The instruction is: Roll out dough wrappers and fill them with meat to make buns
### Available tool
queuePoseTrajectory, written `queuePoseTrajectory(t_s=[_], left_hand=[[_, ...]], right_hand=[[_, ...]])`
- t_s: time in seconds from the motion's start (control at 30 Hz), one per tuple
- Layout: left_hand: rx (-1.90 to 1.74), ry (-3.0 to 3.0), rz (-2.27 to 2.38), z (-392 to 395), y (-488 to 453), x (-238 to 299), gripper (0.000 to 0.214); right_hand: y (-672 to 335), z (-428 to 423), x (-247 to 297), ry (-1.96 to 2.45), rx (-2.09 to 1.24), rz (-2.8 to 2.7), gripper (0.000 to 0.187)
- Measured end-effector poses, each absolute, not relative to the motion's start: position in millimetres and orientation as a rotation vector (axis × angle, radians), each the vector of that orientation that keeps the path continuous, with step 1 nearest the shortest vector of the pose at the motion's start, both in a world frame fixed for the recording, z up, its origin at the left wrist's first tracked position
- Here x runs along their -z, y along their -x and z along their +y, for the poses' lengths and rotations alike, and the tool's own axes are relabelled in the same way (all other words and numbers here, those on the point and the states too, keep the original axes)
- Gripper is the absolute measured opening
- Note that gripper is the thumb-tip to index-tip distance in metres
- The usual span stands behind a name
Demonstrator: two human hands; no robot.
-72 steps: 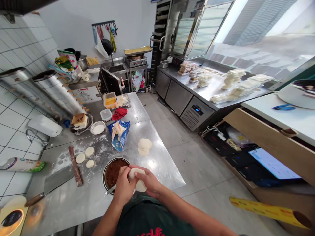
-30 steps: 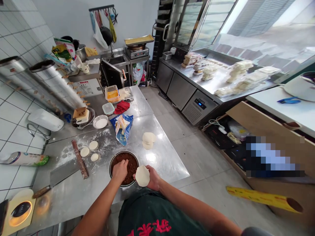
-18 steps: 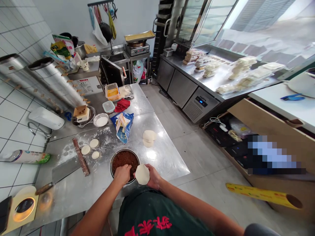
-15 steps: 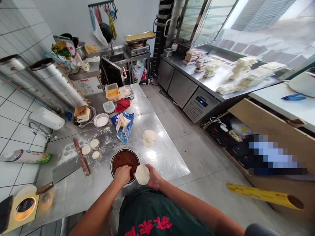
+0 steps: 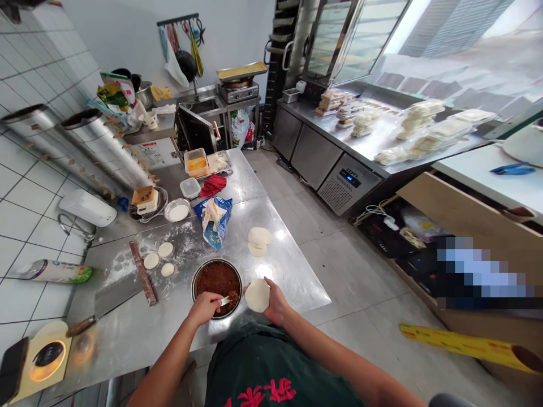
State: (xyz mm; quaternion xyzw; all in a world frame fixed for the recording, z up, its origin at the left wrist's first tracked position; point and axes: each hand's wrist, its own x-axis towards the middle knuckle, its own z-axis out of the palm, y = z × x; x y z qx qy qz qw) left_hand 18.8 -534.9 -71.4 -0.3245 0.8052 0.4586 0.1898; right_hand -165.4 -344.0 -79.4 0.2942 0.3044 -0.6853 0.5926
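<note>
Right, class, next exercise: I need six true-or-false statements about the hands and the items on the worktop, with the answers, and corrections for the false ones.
1. The left hand holds a utensil at the bowl of brown filling. True.
2. The right hand is empty. False: it holds a round dough wrapper.
3. Three small dough rounds lie beside the rolling pin. True.
4. The rolling pin lies across the bowl. False: it lies on the steel worktop, apart from the bowl.
5. The red cloth lies beyond the blue bag. True.
6. The wrapper is folded shut around filling. False: it is open and flat, with no filling visible on it.
</note>
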Motion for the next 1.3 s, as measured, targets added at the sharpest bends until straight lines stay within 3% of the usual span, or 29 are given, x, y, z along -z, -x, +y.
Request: queuePoseTrajectory(t_s=[0.17, 0.3, 0.4, 0.53, 0.7, 0.9, 1.07, 1.2, 1.3], left_hand=[[-1.515, 1.048, 2.207, -546.8, -27.7, 57.1, 0.059], [-1.483, 1.144, 2.47, -542.0, -21.9, 30.9, 0.051], [-1.087, 1.078, 2.958, -520.9, -16.5, 16.8, 0.044], [-0.488, 0.955, 3.192, -493.9, -21.3, 7.4, 0.058], [-0.303, 0.984, 3.135, -487.8, -31.1, -3.3, 0.057], [-0.38, 0.816, 3.127, -493.6, -44.0, -1.5, 0.062], [-0.421, 1.13, 2.88, -522.1, -56.0, -4.7, 0.05], [-0.208, 1.13, 2.501, -548.4, -38.0, 12.2, 0.043], [-0.163, 1.093, 2.467, -552.0, -24.5, 29.2, 0.045]], right_hand=[[173.7, -363.7, 77.5, -0.676, 1.691, 0.807, 0.029], [155.4, -401.5, 58.2, -0.516, 1.668, 0.682, 0.032], [144.6, -430.0, 39.6, -0.427, 1.694, 0.567, 0.034], [145.9, -443.7, 22.4, -0.384, 1.777, 0.485, 0.037], [147.9, -434.0, 17.8, -0.391, 1.773, 0.5, 0.037], [149.2, -421.6, 8.4, -0.45, 1.657, 0.528, 0.044], [167.6, -383.9, 2.1, -0.297, 1.587, 0.465, 0.033], [162.4, -369.4, 30.8, -0.329, 1.52, 0.456, 0.042], [148.8, -370.3, 64.7, -0.43, 1.485, 0.625, 0.036]])
